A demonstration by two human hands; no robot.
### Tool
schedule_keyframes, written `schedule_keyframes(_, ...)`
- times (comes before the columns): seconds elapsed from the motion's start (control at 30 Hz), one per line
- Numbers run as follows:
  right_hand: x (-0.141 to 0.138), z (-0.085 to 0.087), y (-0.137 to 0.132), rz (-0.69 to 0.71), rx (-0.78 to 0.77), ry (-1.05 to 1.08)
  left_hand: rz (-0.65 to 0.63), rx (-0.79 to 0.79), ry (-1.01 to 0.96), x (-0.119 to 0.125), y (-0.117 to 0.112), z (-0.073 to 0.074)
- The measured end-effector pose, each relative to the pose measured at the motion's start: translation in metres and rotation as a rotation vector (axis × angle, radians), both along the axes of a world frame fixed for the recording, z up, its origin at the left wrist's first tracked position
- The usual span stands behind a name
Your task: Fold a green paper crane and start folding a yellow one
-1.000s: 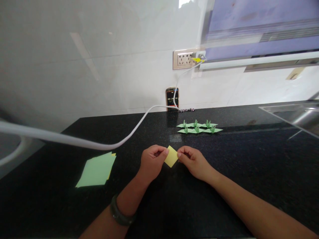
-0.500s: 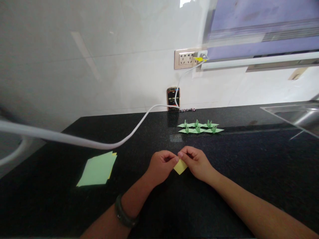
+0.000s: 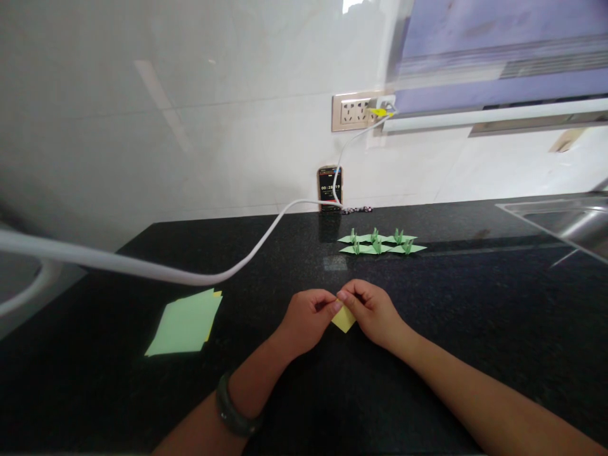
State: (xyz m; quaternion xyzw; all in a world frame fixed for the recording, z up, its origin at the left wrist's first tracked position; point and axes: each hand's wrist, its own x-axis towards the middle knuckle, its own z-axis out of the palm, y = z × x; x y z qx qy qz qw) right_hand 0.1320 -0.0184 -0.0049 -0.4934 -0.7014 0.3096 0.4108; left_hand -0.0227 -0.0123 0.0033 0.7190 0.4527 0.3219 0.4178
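Observation:
A small folded piece of yellow paper (image 3: 343, 319) hangs point down between both my hands over the black counter (image 3: 475, 304). My left hand (image 3: 306, 318) pinches its upper left edge with curled fingers. My right hand (image 3: 369, 309) pinches the upper right edge, thumb and forefinger pressed together. The fingertips of the two hands meet at the top of the paper. A dark band sits on my left wrist.
A stack of light green and yellow paper sheets (image 3: 185, 322) lies to the left. Several green folded paper cranes (image 3: 380, 243) stand in rows behind my hands. A phone (image 3: 329, 187) leans on the wall, with a white cable (image 3: 190, 273) running across. A steel sink (image 3: 565, 221) sits far right.
My hands have drawn together and shifted slightly right. The yellow paper, earlier a full diamond held at its side corners, now shows only a small lower tip beneath my fingers.

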Motion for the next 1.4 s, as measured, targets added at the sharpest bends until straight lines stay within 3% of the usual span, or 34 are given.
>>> schedule_keyframes(0.3,0.0,0.003,-0.001,0.012,0.009,-0.052,0.1,0.08,-0.015,-0.002,0.0,0.005)
schedule_keyframes(0.53,0.001,0.001,0.003,-0.048,-0.063,0.03,0.271,0.008,-0.169,-0.006,0.005,0.008)
schedule_keyframes(0.67,-0.003,-0.002,0.003,0.008,-0.222,0.296,0.199,-0.099,-0.26,-0.005,0.005,0.005)
schedule_keyframes(0.77,-0.005,-0.003,0.001,0.098,-0.313,0.333,0.126,-0.118,-0.266,-0.004,0.004,0.004)
schedule_keyframes(0.87,-0.003,-0.003,0.003,0.11,-0.368,0.342,0.211,-0.07,-0.242,-0.006,0.005,0.004)
schedule_keyframes(0.97,0.001,-0.001,0.007,0.027,-0.362,0.394,0.321,-0.044,-0.263,-0.008,0.009,0.003)
schedule_keyframes(1.07,0.004,0.0,0.01,-0.059,-0.32,0.459,0.308,-0.109,-0.309,-0.009,0.011,0.004)
schedule_keyframes(1.23,0.001,0.0,0.006,0.091,-0.31,0.355,0.135,-0.176,-0.26,-0.006,0.008,0.005)
schedule_keyframes(1.3,0.0,-0.001,0.006,0.112,-0.323,0.298,0.155,-0.144,-0.242,-0.007,0.008,0.005)
schedule_keyframes(1.4,0.002,-0.002,0.008,0.029,-0.329,0.293,0.228,-0.108,-0.251,-0.008,0.01,0.004)
